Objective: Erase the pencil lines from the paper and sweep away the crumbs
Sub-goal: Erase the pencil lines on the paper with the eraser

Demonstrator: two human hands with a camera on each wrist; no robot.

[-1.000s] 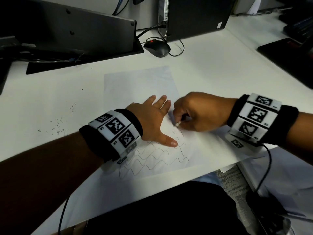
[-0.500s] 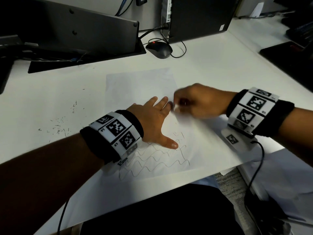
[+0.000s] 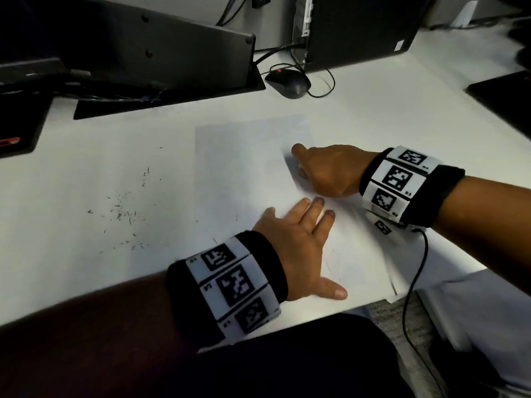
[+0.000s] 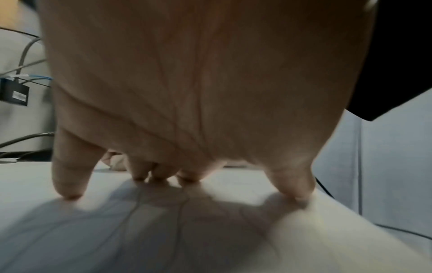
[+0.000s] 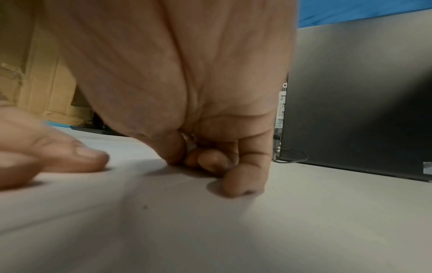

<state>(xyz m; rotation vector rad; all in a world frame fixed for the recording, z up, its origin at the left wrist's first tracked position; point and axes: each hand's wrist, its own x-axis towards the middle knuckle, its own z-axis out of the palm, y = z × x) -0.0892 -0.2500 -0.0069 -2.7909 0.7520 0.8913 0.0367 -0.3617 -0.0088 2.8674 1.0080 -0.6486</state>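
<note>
The white paper [image 3: 244, 168] lies on the white desk [image 3: 71, 268]. My left hand [image 3: 298, 239] lies flat on its lower part with straight, spread fingers [image 4: 161, 175] pressing the sheet [image 4: 210, 240]. It covers most of the pencil lines; faint strokes [image 3: 330, 265] show beside the thumb. My right hand [image 3: 324, 170] rests higher on the sheet with curled fingers. It pinches a small white eraser [image 5: 190, 146] between the thumb and fingers, and its little finger [image 5: 245, 184] touches the paper. Dark crumbs [image 3: 123, 211] lie scattered on the desk left of the sheet.
A black mouse [image 3: 288, 83] with its cord sits behind the paper. A dark monitor base [image 3: 143, 53] and a computer tower [image 3: 359, 24] stand at the back. A black cable [image 3: 413, 282] hangs from my right wrist over the desk's near edge.
My right hand has left the wavy lines and moved up the sheet with the eraser. My left hand has slid nearer and rightward over the lines.
</note>
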